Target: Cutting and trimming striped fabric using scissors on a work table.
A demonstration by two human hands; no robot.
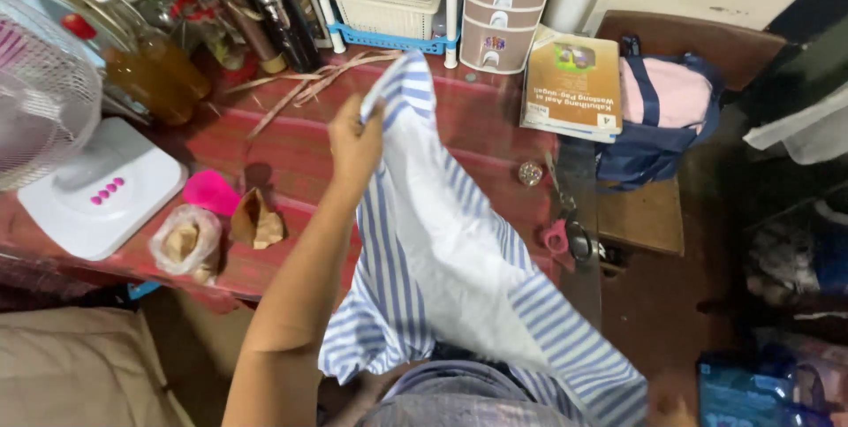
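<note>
A person is holding up a blue striped cloth [442, 241] over the worktop [291, 153].
The left hand [355, 143] is pinching its top edge so it is hanging open; the right hand [669, 409] is mostly hidden, grip unclear.

The left hand [355, 146] is raised toward twelve o'clock, fingers pinched closed at its top, wrist bent slightly; its bare forearm runs down to seven o'clock; the right hand [669, 409] sits low at five o'clock, mostly hidden, grip unclear.
</note>
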